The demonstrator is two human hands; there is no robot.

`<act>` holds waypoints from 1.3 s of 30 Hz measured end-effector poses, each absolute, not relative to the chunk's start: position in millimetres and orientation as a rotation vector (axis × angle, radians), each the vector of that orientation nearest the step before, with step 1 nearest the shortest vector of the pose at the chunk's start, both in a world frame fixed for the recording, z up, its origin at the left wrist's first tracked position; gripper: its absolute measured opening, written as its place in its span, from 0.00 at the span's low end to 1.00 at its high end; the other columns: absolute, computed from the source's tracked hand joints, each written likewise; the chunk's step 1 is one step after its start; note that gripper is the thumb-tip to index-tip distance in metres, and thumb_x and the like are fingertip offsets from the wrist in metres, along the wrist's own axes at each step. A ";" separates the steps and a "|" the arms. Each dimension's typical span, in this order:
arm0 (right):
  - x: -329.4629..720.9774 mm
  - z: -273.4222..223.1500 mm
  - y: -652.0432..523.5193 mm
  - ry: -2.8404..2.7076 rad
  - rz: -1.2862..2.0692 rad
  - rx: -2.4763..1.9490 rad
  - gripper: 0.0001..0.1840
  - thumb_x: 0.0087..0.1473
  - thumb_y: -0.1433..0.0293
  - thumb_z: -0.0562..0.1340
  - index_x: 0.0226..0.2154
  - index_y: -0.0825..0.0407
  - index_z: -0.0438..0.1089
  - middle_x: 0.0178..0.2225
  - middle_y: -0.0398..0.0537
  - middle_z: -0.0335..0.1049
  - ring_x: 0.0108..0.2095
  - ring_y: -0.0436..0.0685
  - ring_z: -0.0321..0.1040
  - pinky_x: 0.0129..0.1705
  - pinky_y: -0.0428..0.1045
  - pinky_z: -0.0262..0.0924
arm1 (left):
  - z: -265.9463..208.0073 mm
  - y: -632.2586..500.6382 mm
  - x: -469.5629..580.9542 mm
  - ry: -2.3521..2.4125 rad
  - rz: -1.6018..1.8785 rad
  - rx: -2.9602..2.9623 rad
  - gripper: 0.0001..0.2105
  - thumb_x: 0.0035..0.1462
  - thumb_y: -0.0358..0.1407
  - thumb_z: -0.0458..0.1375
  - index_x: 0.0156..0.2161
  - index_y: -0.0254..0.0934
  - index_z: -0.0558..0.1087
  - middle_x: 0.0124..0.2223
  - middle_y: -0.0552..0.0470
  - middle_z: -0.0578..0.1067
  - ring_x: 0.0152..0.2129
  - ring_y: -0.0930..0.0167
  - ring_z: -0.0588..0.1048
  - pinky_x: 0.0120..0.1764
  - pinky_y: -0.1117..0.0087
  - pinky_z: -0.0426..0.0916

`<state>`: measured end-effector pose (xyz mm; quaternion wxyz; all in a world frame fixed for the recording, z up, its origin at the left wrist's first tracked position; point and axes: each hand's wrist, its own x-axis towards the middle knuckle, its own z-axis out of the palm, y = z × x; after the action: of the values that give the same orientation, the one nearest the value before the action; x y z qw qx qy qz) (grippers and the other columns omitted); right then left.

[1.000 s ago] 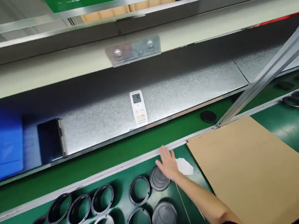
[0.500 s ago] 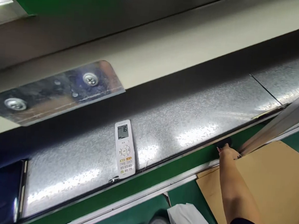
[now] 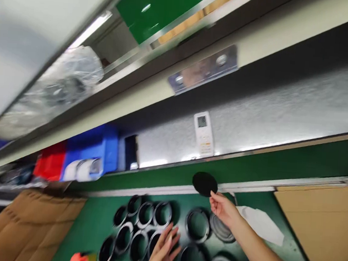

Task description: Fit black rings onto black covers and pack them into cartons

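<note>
Between the thumb and fingers of my right hand [image 3: 222, 206] is the edge of a thin black disc [image 3: 205, 184], held up above the back of the green worktop. My left hand [image 3: 164, 248] has its fingers spread and holds nothing, over the right end of a cluster of black rings [image 3: 145, 214]. Another black ring [image 3: 197, 225] lies between the two hands. Partly behind my right forearm is a grey round part [image 3: 222, 229], with a white sheet [image 3: 261, 224] beside it.
A metal shelf with a white remote control [image 3: 204, 133] runs above the worktop [image 3: 76, 229]. Blue bin [image 3: 110, 149] and red bin [image 3: 49, 161] stand at its left. Cardboard lies at left [image 3: 31, 224] and right [image 3: 314, 218]. An orange object [image 3: 78, 260] sits at the front.
My right hand has come left from beside the cardboard and now holds the black disc in the open. My left hand has entered the view. The camera has turned left and shows more worktop.
</note>
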<state>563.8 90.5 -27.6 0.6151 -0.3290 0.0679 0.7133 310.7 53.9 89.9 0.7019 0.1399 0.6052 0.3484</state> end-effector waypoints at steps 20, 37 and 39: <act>391.5 111.8 -26.7 -1.821 0.611 -1.321 0.19 0.65 0.58 0.52 0.47 0.39 0.77 0.52 0.52 0.64 0.55 0.65 0.55 0.58 0.65 0.55 | 135.8 -8.3 206.8 0.653 0.741 0.166 0.31 0.58 0.59 0.52 0.59 0.42 0.68 0.51 0.42 0.76 0.50 0.55 0.72 0.54 0.48 0.64; 358.8 123.7 -57.0 -1.607 0.793 -1.328 0.27 0.67 0.54 0.45 0.43 0.45 0.77 0.51 0.52 0.67 0.56 0.63 0.57 0.61 0.64 0.52 | 123.1 -13.6 168.2 0.558 0.470 0.207 0.35 0.58 0.62 0.49 0.56 0.35 0.70 0.51 0.34 0.76 0.49 0.50 0.74 0.52 0.41 0.64; 358.6 124.8 -61.5 -1.612 0.789 -1.327 0.26 0.67 0.55 0.45 0.45 0.44 0.77 0.52 0.51 0.66 0.57 0.62 0.57 0.61 0.63 0.54 | 121.8 -14.4 166.2 0.560 0.455 0.207 0.35 0.57 0.62 0.48 0.56 0.35 0.71 0.51 0.33 0.75 0.49 0.50 0.74 0.52 0.41 0.64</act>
<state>358.6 -61.5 124.8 0.4394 -0.5341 -0.6487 0.3175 166.2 -14.4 121.8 0.9304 0.1011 0.2734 0.2223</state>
